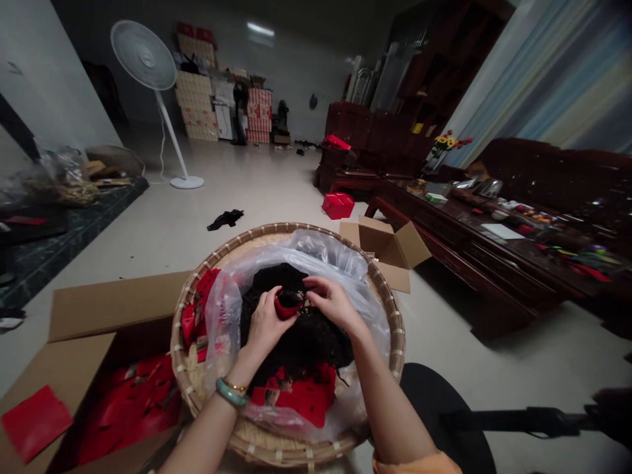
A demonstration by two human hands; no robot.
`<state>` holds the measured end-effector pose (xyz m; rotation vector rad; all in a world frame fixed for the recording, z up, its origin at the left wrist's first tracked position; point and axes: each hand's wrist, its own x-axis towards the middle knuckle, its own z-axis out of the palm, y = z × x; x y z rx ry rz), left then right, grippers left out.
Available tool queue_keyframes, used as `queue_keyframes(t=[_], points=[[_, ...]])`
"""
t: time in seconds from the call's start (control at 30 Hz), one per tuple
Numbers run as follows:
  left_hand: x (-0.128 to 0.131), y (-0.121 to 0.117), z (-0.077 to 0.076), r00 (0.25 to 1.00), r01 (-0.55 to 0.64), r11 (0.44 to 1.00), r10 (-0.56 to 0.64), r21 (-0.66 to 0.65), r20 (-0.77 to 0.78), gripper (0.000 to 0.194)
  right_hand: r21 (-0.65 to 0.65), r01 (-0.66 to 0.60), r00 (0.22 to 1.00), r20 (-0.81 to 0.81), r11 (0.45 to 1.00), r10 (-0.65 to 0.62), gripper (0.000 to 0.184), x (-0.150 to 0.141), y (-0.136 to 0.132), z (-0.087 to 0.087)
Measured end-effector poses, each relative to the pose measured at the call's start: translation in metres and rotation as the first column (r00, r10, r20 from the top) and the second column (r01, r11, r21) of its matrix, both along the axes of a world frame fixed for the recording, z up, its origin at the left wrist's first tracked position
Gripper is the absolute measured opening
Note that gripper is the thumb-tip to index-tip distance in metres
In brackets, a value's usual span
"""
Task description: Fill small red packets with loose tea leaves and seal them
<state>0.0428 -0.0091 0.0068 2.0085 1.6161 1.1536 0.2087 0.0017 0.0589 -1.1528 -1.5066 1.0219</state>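
holding a small red pouch (288, 305) in the curled left hand (264, 322), right hand (330, 303) half open just beside it, over a big black heap (296, 345) still left in a clear bag (222, 336) in a round woven basket (397, 342), lots of red packets (133, 408) already lying in a cardboard box (113, 306) by the basket's left rim

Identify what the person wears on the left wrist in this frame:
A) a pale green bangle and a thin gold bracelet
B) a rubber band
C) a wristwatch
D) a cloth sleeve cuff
A: the left hand has a pale green bangle at its wrist, beside a thin gold bracelet.
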Motion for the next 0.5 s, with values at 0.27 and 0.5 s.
queue_keyframes(t=[0.27,0.5], points=[[-0.010,-0.014,-0.009,0.993,0.100,0.995,-0.101,0.011,0.053,0.046,-0.122,0.051,0.995,-0.081,0.991,-0.061,0.011,-0.005,-0.021,-0.021],[-0.017,-0.018,-0.010,0.986,0.162,0.986,-0.163,0.040,0.043,0.023,0.059,0.121,0.993,-0.005,0.991,-0.121,0.011,-0.005,-0.034,0.012]])
